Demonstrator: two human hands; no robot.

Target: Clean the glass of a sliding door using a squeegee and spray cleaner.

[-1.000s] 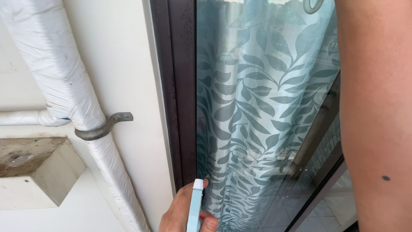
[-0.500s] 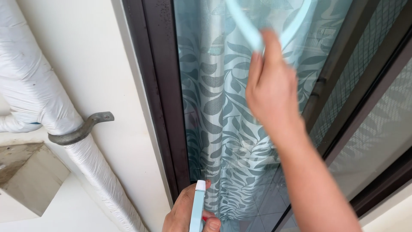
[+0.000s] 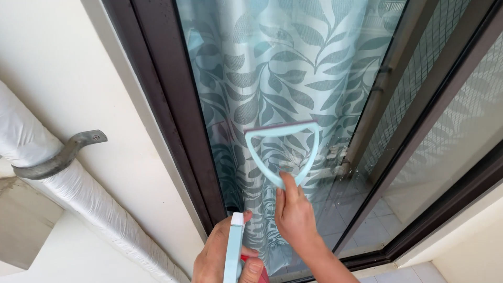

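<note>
R hand (image 3: 296, 217) grips a light-blue squeegee (image 3: 283, 152) by its looped handle, blade flat on window glass (image 3: 340, 78) w/ leaf-print curtain behind. L hand (image 3: 220, 259) fingers wrapped round spray bottle (image 3: 233, 251), low by dark frame (image 3: 167, 105). White wall (image 3: 68, 78), wrapped pipe (image 3: 78, 194) at left.

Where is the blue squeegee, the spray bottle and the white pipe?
squeegee (image 3: 309, 152), head view, right side of its loop frame.
spray bottle (image 3: 233, 246), head view, pale blue neck.
white pipe (image 3: 99, 215), head view, wrapped middle.
</note>
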